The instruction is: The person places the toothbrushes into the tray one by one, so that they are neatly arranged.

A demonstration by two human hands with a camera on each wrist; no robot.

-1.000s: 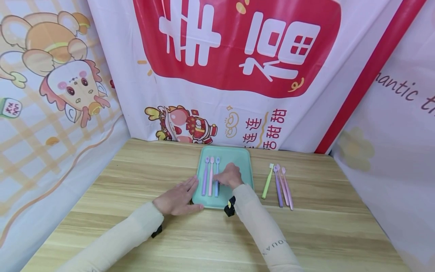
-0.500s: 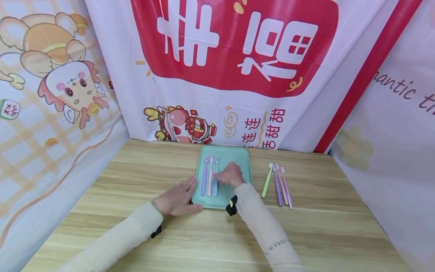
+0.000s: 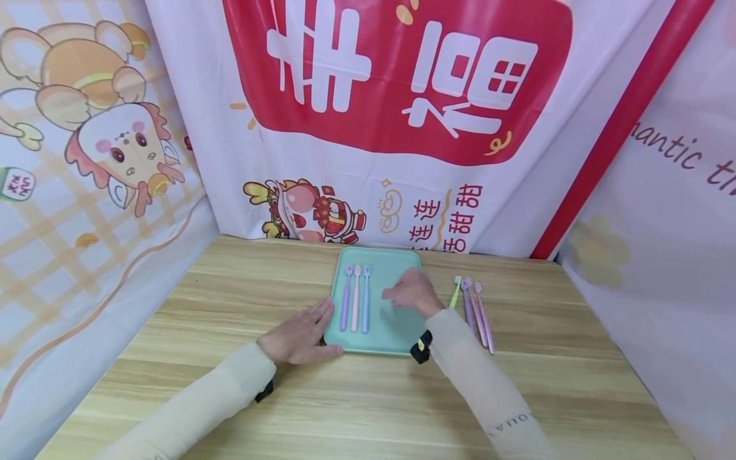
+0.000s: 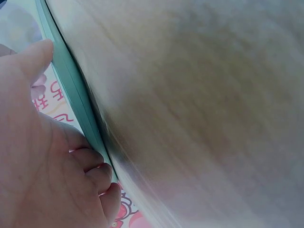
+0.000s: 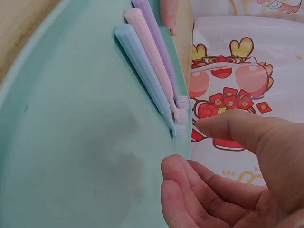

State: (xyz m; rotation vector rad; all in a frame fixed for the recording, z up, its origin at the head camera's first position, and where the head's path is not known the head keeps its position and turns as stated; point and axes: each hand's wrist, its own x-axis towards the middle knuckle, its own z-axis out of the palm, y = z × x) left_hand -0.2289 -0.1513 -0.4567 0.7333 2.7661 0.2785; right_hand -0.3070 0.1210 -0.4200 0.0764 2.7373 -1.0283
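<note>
On the left half of the green tray (image 3: 379,345) lie three toothbrushes side by side: purple (image 3: 345,301), pink (image 3: 356,303) and blue (image 3: 366,305). My left hand (image 3: 301,335) touches the tray's left edge, fingers together and the thumb near its front corner. Over the tray's right half hovers my right hand (image 3: 414,292), holding nothing. In the right wrist view, its thumb stands apart from the loosely bent fingers, and the blue toothbrush (image 5: 147,78) lies just beyond them.
Right of the tray lie a green toothbrush (image 3: 455,295), a purple one (image 3: 468,308) and two pinkish ones, the outer (image 3: 485,319) farthest right. My right forearm partly hides them. A printed cloth (image 3: 379,172) hangs behind the wooden table (image 3: 259,275).
My right hand has let go of the blue toothbrush and moved right, away from it. The blue toothbrush stays beside the pink one. My left hand has not moved.
</note>
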